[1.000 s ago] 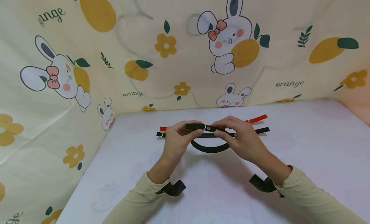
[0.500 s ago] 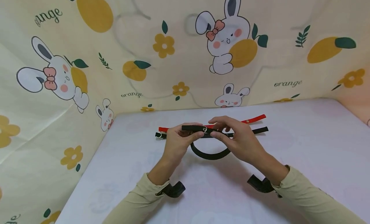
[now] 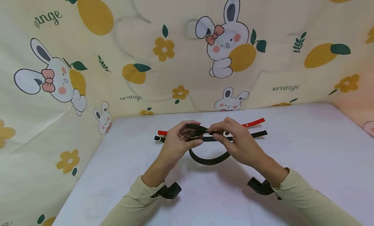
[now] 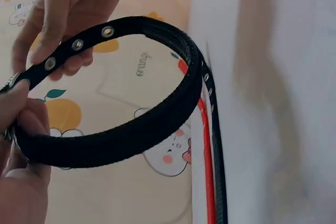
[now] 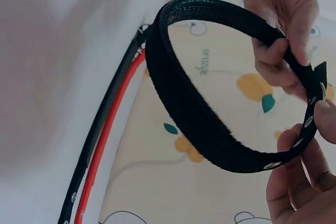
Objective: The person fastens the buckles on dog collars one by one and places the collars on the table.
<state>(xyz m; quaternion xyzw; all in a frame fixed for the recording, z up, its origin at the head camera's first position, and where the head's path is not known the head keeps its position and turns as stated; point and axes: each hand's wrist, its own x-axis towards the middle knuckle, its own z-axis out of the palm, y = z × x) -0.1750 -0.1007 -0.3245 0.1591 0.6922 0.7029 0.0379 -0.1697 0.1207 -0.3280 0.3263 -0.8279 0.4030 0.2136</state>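
A black collar [image 3: 208, 161] with a row of metal eyelets is bent into a loop and held up over the table. My left hand [image 3: 179, 140] pinches it by the metal buckle [image 3: 194, 134], thumb below and fingers behind. Close beside, my right hand [image 3: 238, 140] pinches the eyelet end of the strap between thumb and fingers. In the left wrist view the collar's loop [image 4: 121, 142] hangs toward the table, with eyelets running toward the buckle. The right wrist view shows the short strap tip [image 5: 320, 73] sticking out past the fingers.
Behind the hands, a second black collar [image 3: 259, 134] and a red collar [image 3: 253, 123] lie stretched out side by side on the white table [image 3: 306, 148]. A printed cloth [image 3: 187, 57] with rabbits and oranges stands behind the table and along its left.
The left fingers have loosened and spread, so the buckle shows between them. The strap tip now bends up, and the loop hangs a little lower. Both hands stay close together.
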